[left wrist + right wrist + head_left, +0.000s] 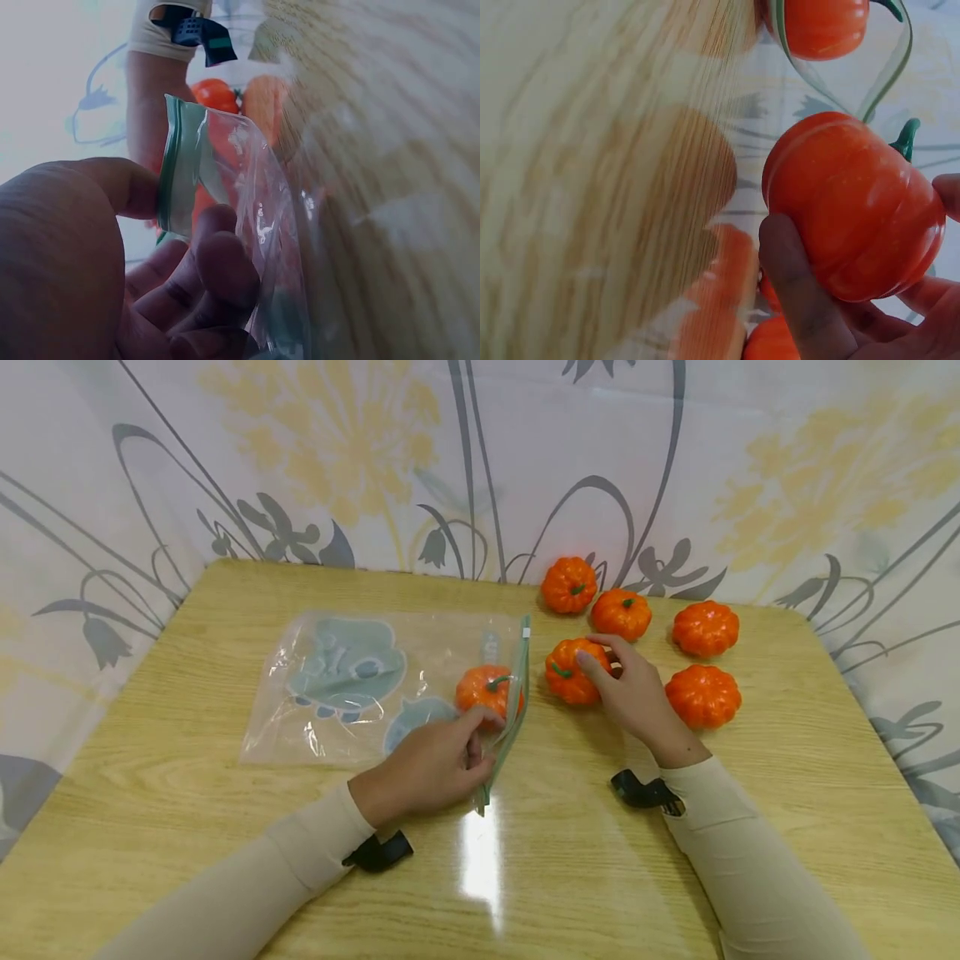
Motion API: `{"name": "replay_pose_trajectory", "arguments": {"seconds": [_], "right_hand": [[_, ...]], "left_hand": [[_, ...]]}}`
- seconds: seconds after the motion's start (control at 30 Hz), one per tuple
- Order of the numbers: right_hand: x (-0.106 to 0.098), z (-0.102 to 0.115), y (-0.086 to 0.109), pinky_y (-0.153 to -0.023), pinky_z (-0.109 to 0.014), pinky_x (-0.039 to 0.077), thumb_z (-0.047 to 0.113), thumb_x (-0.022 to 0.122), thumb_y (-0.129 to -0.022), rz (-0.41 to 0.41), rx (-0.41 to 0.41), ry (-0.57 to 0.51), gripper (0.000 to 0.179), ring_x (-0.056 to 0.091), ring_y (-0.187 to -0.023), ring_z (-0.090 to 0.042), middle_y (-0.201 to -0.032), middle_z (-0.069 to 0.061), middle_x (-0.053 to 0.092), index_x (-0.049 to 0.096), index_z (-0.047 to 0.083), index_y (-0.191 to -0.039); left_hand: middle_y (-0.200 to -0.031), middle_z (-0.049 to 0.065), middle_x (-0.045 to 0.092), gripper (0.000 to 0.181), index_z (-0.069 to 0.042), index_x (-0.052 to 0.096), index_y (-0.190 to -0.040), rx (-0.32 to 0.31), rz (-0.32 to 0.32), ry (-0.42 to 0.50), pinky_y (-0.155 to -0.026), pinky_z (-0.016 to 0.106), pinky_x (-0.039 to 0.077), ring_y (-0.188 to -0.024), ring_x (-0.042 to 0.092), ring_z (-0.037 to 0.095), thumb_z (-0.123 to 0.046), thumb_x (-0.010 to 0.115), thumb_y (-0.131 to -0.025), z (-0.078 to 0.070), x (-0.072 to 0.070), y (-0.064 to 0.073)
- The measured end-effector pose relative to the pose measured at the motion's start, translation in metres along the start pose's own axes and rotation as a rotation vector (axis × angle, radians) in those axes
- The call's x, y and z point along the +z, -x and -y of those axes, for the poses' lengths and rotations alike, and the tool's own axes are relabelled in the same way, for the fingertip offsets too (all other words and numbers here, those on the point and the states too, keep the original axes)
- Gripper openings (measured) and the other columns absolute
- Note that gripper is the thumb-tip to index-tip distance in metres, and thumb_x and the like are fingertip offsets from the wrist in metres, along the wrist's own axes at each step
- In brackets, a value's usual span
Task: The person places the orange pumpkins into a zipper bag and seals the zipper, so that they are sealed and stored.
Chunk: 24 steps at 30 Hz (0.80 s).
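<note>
A clear zip bag [442, 643] with blue-grey cartoon prints and a green zip edge lies flat on the table, its mouth to the right. One orange toy pumpkin [480, 689] with a green stem is inside, near the mouth. My left hand [431, 768] grips the bag's near edge by the mouth; in the left wrist view the thumb meets the green zip strip [174, 172]. Just right of the mouth, my right hand [633, 689] holds another toy pumpkin [855, 202] between thumb and fingers, raised off the table in the right wrist view.
Behind and right of my right hand sit several more toy pumpkins: one at the back [568, 585], one beside it [621, 614], and two at the right, a farther one [706, 628] and a nearer one [703, 697]. A floral cloth [480, 468] hangs behind the wooden table [570, 877].
</note>
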State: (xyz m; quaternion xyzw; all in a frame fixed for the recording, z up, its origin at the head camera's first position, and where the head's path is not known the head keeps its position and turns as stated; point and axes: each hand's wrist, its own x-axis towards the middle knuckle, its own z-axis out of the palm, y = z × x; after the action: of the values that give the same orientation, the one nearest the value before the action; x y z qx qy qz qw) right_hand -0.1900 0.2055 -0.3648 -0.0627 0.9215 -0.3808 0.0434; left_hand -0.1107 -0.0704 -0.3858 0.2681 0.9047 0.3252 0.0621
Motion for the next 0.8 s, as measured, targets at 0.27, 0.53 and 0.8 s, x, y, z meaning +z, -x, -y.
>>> {"name": "replay_pose_trajectory", "arguments": {"seconds": [0.27,0.53,0.8], "right_hand": [[0.0031,0.0052,0.0005,-0.091,-0.042,0.047,0.051,0.045,-0.103,0.074,-0.028,-0.079,0.058,0.052,-0.112,-0.032,-0.133,-0.019,0.052,0.045,0.012,-0.147],[0.005,0.0089,0.0032,-0.075,-0.031,0.056,0.046,0.045,-0.105,0.16,-0.001,-0.182,0.054,0.059,-0.105,-0.032,-0.133,-0.021,0.054,0.044,0.013,-0.148],[0.0095,0.0083,0.0048,-0.072,-0.034,0.058,0.046,0.044,-0.105,0.222,0.026,-0.231,0.053,0.061,-0.094,-0.026,-0.123,-0.021,0.055,0.045,0.013,-0.147]], "left_hand": [[-0.076,-0.013,0.058,0.039,-0.015,0.056,-0.129,-0.002,0.005,0.04,-0.06,0.021,0.044,-0.06,0.05,0.001,-0.018,0.063,-0.091,-0.0024,0.0,0.0014],[-0.076,-0.009,0.057,0.038,-0.012,0.056,-0.126,0.0,-0.013,0.076,-0.055,0.02,0.042,-0.055,0.046,0.002,-0.01,0.059,-0.088,-0.0034,0.0019,0.0011],[-0.075,-0.01,0.055,0.038,-0.014,0.055,-0.127,-0.014,-0.019,0.092,-0.054,0.02,0.039,-0.055,0.045,0.003,-0.01,0.058,-0.089,-0.0049,0.0021,0.0023]]}}
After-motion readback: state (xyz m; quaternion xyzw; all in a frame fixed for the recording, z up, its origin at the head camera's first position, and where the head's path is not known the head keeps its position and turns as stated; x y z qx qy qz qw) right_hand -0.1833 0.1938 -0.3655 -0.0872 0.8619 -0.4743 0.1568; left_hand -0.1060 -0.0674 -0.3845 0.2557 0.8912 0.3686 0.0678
